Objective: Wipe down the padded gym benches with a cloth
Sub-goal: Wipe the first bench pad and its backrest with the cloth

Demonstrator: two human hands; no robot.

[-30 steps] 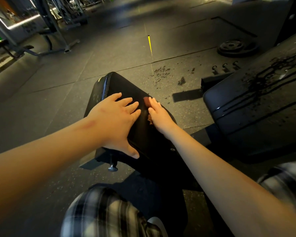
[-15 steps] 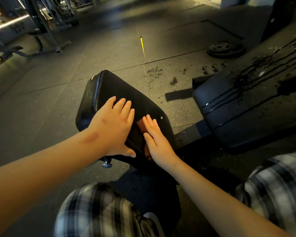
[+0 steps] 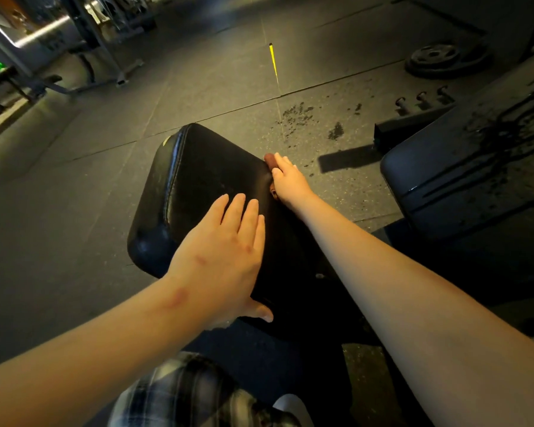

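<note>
A black padded bench seat (image 3: pixel 207 177) fills the middle of the head view. My left hand (image 3: pixel 228 257) lies flat on its near part with straight fingers, thumb under the near edge. My right hand (image 3: pixel 287 178) presses a small reddish-brown cloth (image 3: pixel 270 160) against the pad's right edge with straight fingers. Most of the cloth is hidden under that hand. To the right stands a second black padded bench (image 3: pixel 469 167), streaked with wet drips.
A weight plate (image 3: pixel 435 58) lies on the dark rubber floor at the far right. Three metal pegs (image 3: pixel 421 98) stand behind the second bench. Machine frames (image 3: pixel 84 57) stand at the far left. My plaid-clad knee (image 3: pixel 191 392) is at the bottom.
My right hand slid the cloth away from me along the pad's right edge. My left hand stayed flat on the pad and now lies nearer its near edge.
</note>
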